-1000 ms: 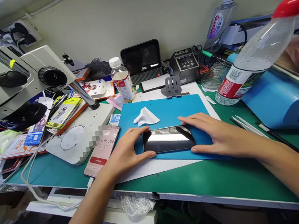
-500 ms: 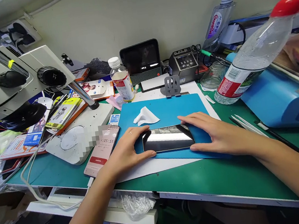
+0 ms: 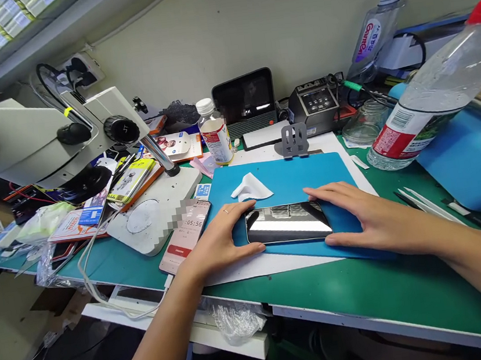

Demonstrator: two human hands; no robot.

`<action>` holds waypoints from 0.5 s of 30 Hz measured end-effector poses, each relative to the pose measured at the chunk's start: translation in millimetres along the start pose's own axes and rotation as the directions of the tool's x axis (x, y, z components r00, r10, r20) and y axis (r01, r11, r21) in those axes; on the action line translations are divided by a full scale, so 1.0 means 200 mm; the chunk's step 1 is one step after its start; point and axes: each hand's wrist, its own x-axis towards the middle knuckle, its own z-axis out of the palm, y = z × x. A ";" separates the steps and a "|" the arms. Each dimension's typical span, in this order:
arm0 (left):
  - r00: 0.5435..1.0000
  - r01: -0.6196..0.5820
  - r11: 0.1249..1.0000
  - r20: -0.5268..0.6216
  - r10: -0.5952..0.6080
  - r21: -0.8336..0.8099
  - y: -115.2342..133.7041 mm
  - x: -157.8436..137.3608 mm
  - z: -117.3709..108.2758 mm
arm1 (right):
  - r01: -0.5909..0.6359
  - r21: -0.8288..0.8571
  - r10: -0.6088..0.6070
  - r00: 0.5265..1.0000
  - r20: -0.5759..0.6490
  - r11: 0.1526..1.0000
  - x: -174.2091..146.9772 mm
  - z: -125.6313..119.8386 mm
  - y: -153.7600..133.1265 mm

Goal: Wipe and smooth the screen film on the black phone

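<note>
A dark, glossy smartphone (image 3: 288, 224) lies flat in landscape over the blue mat (image 3: 309, 167), bright reflections across its screen. Thumb and fingertips of my left hand (image 3: 223, 237) pinch its left corners from the near and far edges. On the opposite end, my right hand (image 3: 359, 215) grips the right corners the same way, thumb at the near edge. Just beyond the phone rests a crumpled white cloth or tissue (image 3: 252, 187). Another phone (image 3: 188, 233), showing a running timer and plugged to a white cable, lies left of my left hand.
On the left stands a microscope (image 3: 116, 131) beside booklets and packets. At the back are a small bottle (image 3: 215, 133), a dark display (image 3: 244, 95) and a black control box (image 3: 314, 106). Tweezers (image 3: 427, 204), a red-capped bottle (image 3: 420, 111) and a blue machine (image 3: 478, 156) occupy the right.
The camera has turned left, so everything sits further right in view. Both hands keep their hold, and the phone stays on the mat. The timer has advanced one second.
</note>
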 end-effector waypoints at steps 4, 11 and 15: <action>1.000 0.009 1.000 -0.005 -0.009 -0.019 0.00 0.00 0.00 | -0.006 0.015 0.005 1.000 0.002 1.000 0.00 0.00 -0.01; 1.000 0.012 1.000 -0.011 -0.012 0.012 -0.02 0.00 0.02 | -0.023 0.050 0.021 0.999 0.037 0.998 -0.01 -0.03 -0.05; 0.999 -0.023 0.997 -0.020 0.025 0.080 0.01 0.02 -0.02 | -0.038 0.092 0.036 0.999 0.024 0.995 -0.01 -0.04 -0.06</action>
